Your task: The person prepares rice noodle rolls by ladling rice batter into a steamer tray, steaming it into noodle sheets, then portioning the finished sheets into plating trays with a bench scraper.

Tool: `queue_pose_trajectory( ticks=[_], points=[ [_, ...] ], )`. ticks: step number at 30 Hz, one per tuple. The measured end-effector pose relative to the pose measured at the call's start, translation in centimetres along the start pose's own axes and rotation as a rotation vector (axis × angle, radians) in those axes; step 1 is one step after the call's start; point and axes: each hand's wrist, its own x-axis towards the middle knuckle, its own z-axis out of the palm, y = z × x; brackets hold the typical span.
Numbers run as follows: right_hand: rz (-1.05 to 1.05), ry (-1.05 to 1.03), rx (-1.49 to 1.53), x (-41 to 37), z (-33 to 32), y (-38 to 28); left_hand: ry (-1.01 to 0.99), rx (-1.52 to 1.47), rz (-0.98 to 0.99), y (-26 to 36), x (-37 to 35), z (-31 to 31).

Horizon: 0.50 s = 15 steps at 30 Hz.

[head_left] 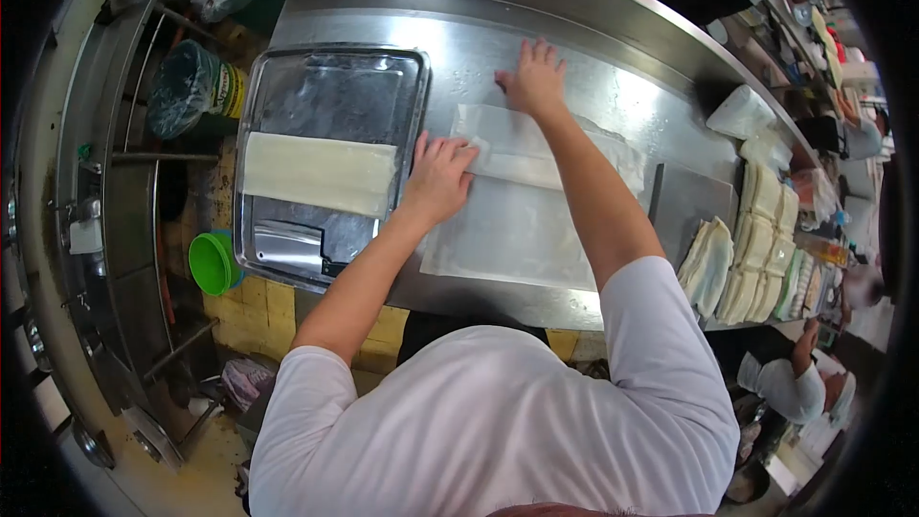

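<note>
Metal surface [584, 302]: one translucent sheet [517, 235], flat before the person, a layered band across its far part. Left hand [440, 177]: at the sheet's left edge, fingers bent and touching it; whether pinching, cannot tell. Right hand [534, 82]: fingers spread, holding nothing, just beyond the sheet. One metal tray [330, 101], left of the sheet, bearing one pale slab [319, 172].

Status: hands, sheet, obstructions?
Left hand at left edge of translucent whitish sheet. Right hand, fingers spread, over silver metal table. Right forearm hides part of sheet.
</note>
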Motion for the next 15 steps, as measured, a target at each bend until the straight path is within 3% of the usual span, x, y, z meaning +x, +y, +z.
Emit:
queue_pose_trajectory(
  ticks=[2,3,5,9,12,14,15],
  points=[
    [0.102,0.051,0.264,1.0,0.3,0.3,0.019,-0.028,-0.012,0.2,0.1,-0.3],
    [0.097,0.05,0.257,0.4,-0.3,-0.2,0.032,-0.026,-0.017,0.3,0.3,-0.4],
    [-0.057,-0.116,0.025,-1.8,-2.2,-1.6,0.053,-0.027,-0.026,0.5,0.6,-0.3],
    [-0.009,0.023,-0.089,-1.1,-0.7,-1.1,0.046,0.029,0.002,0.4,1.1,0.0],
    [0.013,0.19,0.136,-1.5,-0.1,0.4,0.055,0.035,0.035,0.2,1.8,0.7],
    [-0.171,0.186,0.613,-5.4,-0.9,0.4,0.074,0.025,0.064,0.1,2.5,1.0],
    [-0.22,0.153,0.596,-8.3,-2.0,0.5,0.136,-0.036,0.065,0.2,2.8,1.2]
  ],
)
